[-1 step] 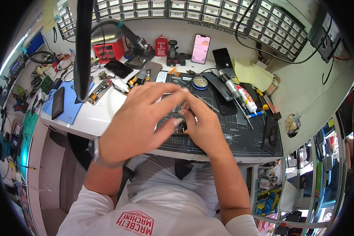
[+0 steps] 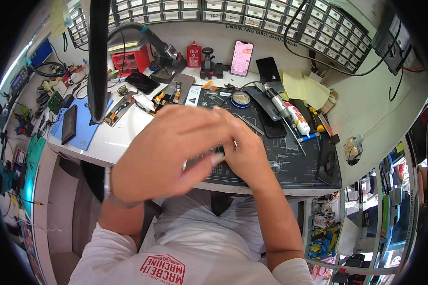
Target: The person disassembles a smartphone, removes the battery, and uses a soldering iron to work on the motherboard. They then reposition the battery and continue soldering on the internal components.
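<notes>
Over the black work mat [image 2: 295, 165] on the white table [image 2: 107, 140], the blurred left hand [image 2: 171, 152] reaches across to the right hand [image 2: 246, 154], fingers bent and overlapping in view, and one cannot tell whether either grip is narrow or holds anything, the fingertips being partly hidden. Just beyond the right hand, slim metal tweezers [image 2: 251, 124] lie slantwise on the mat, with a round blue-rimmed tin [image 2: 241, 99] past them. Farther out, a white-and-red tube [image 2: 298, 118] lies to the right, and a phone with a lit pink screen [image 2: 241, 58] stands upright at the back.
</notes>
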{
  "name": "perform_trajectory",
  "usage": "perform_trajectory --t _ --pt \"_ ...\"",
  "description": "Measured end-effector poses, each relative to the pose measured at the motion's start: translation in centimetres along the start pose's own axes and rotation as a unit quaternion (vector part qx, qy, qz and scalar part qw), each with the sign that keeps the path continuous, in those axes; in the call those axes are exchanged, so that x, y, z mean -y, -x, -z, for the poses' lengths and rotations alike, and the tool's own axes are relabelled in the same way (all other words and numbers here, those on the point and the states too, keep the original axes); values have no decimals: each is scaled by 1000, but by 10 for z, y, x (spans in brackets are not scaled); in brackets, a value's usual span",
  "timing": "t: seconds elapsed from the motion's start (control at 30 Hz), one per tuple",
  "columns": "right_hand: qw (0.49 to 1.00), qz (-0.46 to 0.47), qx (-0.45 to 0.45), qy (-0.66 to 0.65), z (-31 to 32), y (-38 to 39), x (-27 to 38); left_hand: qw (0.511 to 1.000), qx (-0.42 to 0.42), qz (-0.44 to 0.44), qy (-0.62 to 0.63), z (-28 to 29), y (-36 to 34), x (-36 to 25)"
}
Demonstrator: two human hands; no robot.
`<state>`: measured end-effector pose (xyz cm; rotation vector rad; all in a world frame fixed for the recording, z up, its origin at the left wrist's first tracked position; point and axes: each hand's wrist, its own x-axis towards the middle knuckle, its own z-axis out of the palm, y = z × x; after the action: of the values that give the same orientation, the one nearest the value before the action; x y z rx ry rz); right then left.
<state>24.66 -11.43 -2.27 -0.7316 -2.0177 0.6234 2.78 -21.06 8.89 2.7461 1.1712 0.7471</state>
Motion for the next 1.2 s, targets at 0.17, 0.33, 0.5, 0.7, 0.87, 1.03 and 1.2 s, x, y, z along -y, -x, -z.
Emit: perform_trajectory --t 0.17,0.33,0.5,0.7,0.87,1.03,1.2 --pt "995 -65 69 -42 18 0 19 958 90 -207 179 23 -32 -29" --pt "991 -92 24 -93 6 6 3 993 -8 -99 67 -16 -37 -7" --pt "1000 -14 -4 -12 3 -5 5 974 -35 224 -9 -104 -6 79" --pt "998 -63 13 19 9 -7 7 971 43 228 -65 -136 -5 105" --pt "1000 -22 0 6 6 -6 -4 982 34 174 -63 -126 -13 114" --pt "998 -18 -15 61 5 -6 1 980 73 183 18 -90 -60 140" --pt "999 -27 -14 10 1 -5 1 984 52 153 82 -97 -91 155"
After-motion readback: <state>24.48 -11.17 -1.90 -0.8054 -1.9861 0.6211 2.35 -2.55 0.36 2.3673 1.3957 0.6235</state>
